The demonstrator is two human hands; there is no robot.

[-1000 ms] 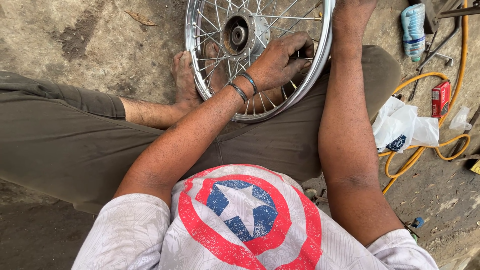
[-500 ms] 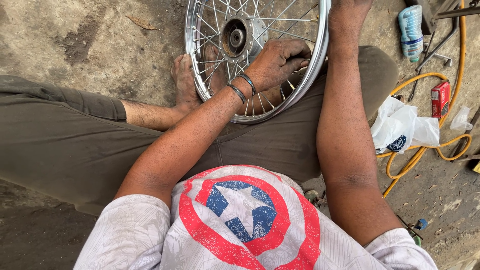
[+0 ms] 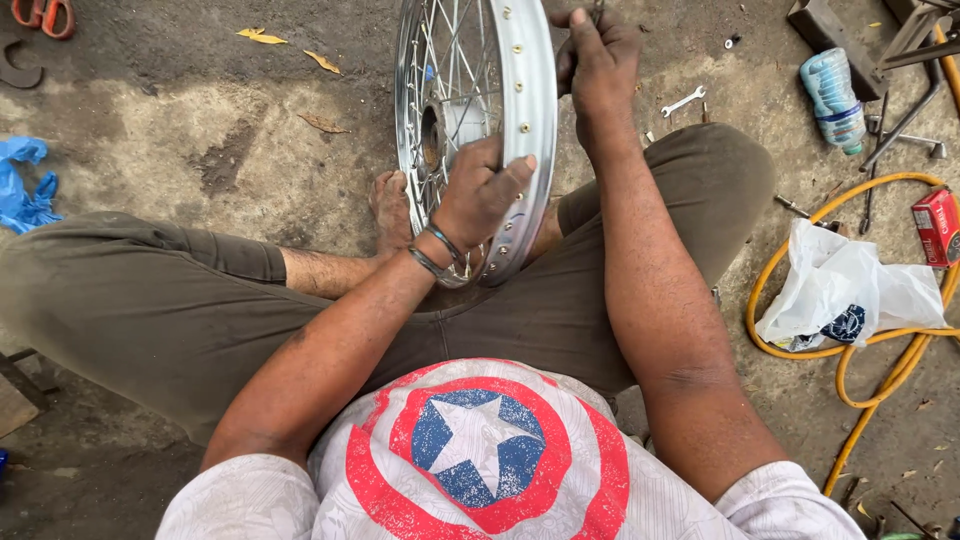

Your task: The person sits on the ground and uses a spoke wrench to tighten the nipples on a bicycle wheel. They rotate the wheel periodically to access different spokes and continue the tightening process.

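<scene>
Wheel (image 3: 530, 120) stands on edge between the crossed legs, rim running from 12 to 6 o'clock, hub facing 9 o'clock. Left hand (image 3: 480, 195) closes over the rim's near part; right hand (image 3: 598, 55) pinches a small tool at the rim's 12 o'clock end.

Stained grey concrete floor (image 3: 200, 130) in daylight, dry leaves (image 3: 322, 62) scattered.

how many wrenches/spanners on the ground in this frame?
1 clearly: a small silver spanner on the concrete, just right of the right hand at the spoked wheel. Other metal bits near the water bottle are too unclear to call.
</scene>
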